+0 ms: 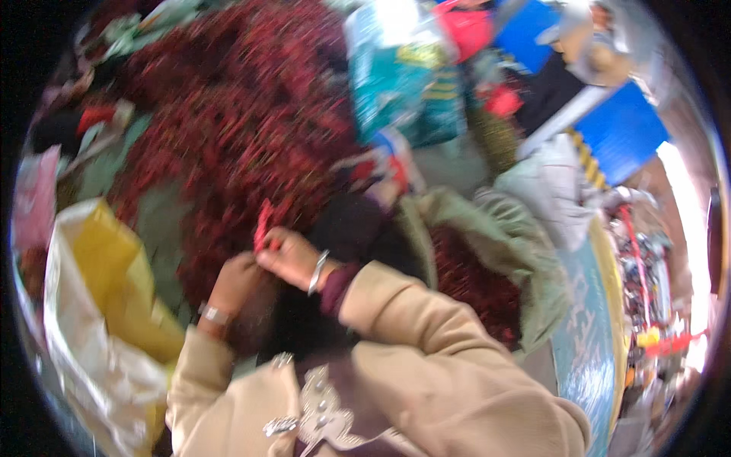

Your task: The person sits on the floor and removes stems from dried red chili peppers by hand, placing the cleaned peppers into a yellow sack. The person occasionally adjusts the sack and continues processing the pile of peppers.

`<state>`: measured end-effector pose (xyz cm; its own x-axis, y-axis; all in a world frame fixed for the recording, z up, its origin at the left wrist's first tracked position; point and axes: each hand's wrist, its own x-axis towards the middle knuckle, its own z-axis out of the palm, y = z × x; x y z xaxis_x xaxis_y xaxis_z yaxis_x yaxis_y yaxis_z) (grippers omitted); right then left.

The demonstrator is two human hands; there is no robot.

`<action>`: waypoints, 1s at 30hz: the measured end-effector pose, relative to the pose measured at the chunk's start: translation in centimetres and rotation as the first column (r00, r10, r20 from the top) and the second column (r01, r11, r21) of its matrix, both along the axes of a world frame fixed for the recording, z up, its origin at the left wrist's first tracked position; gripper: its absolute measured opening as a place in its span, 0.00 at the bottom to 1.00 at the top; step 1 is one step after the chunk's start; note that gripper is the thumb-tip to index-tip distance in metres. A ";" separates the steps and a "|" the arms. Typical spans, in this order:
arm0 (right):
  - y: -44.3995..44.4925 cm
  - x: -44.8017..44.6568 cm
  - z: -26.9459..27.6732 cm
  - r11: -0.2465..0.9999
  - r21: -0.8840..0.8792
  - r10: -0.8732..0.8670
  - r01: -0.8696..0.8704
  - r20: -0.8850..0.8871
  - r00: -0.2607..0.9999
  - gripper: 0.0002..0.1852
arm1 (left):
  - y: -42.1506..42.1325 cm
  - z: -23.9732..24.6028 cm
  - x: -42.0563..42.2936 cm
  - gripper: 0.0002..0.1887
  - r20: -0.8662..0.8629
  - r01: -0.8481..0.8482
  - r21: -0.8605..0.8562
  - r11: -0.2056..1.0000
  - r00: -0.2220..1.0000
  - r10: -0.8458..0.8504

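Between the fingertips of my right hand (294, 260) is a bright red piece (264, 220), which looks like a dried chilli but is blurred. My left hand (234, 283) has its fingers bent in and meets the right at the fingertips; whether it grips anything is hidden. Both hands are above my dark-clad lap, at the near side of a large, loose heap of dark red dried chillies (240, 108). Beside my right arm stands a greenish sack (537, 280) with its mouth wide, and more dark red chillies (471, 280) lie inside it.
At the left stands a white woven sack with a yellow lining (103, 354). A teal plastic bag (405, 85) rests beyond the heap. White sacks (548, 177) and blue panels (622, 134) are at the right. Another person (594, 51) is at the upper right.
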<state>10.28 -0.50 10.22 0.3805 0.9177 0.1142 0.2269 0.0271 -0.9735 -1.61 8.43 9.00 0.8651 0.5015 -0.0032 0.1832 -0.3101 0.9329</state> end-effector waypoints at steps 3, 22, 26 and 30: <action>-0.5 -0.2 -0.2 0.996 -0.025 0.092 -0.089 0.187 0.978 0.08 | -0.2 -0.2 -1.1 0.08 0.033 0.069 0.024 0.997 0.997 -0.070; -3.9 2.9 0.0 0.944 0.323 0.329 -0.061 -0.924 0.195 0.12 | 5.0 -3.8 4.9 0.18 -0.184 -0.055 0.509 0.859 0.968 0.171; -3.5 2.7 0.2 0.960 0.277 0.277 -0.030 -0.939 0.205 0.13 | 5.0 -5.7 7.9 0.13 -0.379 0.090 0.467 0.880 0.919 0.107; -3.1 2.8 0.0 0.970 0.242 0.238 -0.010 -0.948 0.212 0.14 | 6.0 -6.7 6.2 0.13 -0.237 -0.070 0.204 0.976 0.964 0.119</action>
